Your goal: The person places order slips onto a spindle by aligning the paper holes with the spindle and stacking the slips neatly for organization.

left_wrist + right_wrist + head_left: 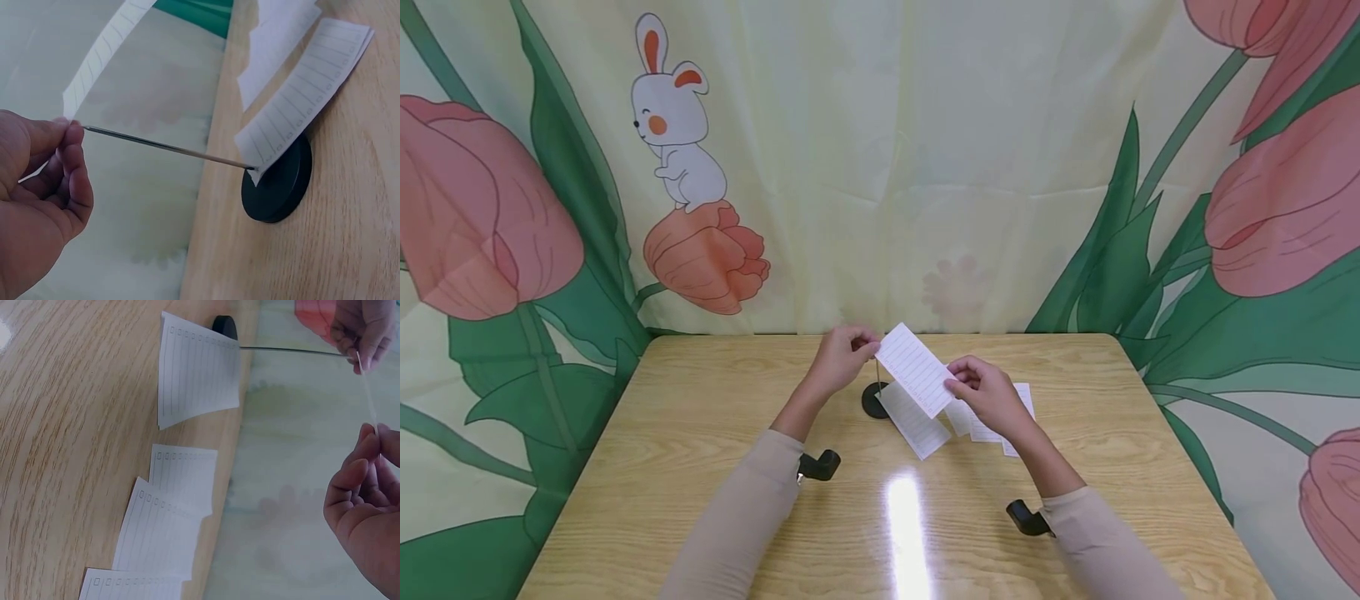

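My left hand pinches one corner of a lined checklist sheet between thumb and fingers. At the sheet's other end, my right hand pinches its edge. The sheet is held in the air, right at the top of a thin upright metal spike. Whether the tip has pierced it, I cannot tell. The spike stands on a round black base. Low on the spike, other checklist sheets are threaded by a corner, lying just over the base.
Several loose checklist sheets lie overlapping on the wooden table, to the right of the spike and partly behind my right hand. A curtain printed with tulips and a rabbit hangs along the table's far edge. Black wrist mounts stick out from both sleeves.
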{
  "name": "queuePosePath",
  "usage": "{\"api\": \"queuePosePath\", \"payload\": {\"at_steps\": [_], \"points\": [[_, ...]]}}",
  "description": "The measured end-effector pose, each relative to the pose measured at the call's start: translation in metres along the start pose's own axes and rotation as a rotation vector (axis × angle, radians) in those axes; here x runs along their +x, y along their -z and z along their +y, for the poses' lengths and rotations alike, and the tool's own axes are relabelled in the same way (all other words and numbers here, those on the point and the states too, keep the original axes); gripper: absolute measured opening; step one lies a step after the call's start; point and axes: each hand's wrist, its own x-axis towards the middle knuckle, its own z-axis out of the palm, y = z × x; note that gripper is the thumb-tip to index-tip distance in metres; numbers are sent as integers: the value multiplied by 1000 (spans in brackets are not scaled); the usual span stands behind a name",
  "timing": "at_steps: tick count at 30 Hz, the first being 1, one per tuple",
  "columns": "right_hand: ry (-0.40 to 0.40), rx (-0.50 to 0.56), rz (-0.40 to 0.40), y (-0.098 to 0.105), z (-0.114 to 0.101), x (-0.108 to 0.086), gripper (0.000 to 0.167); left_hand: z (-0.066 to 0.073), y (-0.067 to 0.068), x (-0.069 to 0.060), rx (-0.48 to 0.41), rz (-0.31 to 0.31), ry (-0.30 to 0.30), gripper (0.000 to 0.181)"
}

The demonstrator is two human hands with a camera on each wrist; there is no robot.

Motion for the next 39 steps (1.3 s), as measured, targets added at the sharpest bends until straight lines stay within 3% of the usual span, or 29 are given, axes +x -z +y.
{"api": "queuePosePath", "payload": {"at_steps": [10,29,39], "points": [[-11,3,-8,-2,2,0,19,-3,-1,-3,-3,-11,46,10],[-27,-23,-15,-3,6,-2,20,-9,-5,-2,-2,10,14,10],[-30,-4,-14,-7,8,-3,19,-11,-6,-3,-35,-3,37,12]]}}
